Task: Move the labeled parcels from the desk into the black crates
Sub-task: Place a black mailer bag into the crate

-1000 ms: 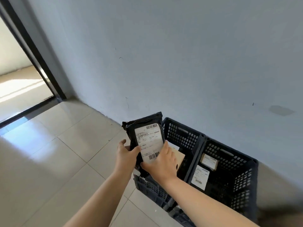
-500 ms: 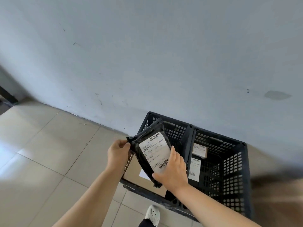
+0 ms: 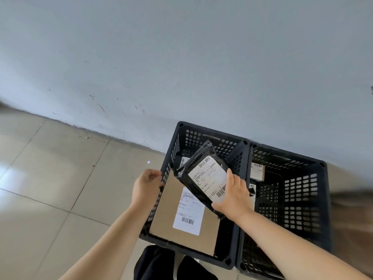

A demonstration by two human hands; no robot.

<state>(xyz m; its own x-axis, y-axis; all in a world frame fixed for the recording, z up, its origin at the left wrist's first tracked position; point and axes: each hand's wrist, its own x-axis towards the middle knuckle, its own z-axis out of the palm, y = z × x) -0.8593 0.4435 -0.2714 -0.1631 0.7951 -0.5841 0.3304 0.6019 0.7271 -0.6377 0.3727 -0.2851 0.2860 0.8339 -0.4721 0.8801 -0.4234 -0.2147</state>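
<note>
Right hand [image 3: 234,199] gripped black parcel [image 3: 199,172] over left crate [image 3: 232,261], frame centre; left hand [image 3: 146,185] curled, empty. Best lowered flat onto cardboard box [image 3: 167,219].

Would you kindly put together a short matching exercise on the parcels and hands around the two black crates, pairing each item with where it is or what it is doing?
Items
1. black parcel
2. cardboard box
3. small brown box
4. left hand

Places or states
A. lies flat in the left crate
B. held above the left crate by the right hand
C. rests in the right crate
D. holds nothing, fingers curled, beside the left crate's outer wall

Pairs: 1-B, 2-A, 3-C, 4-D
</note>
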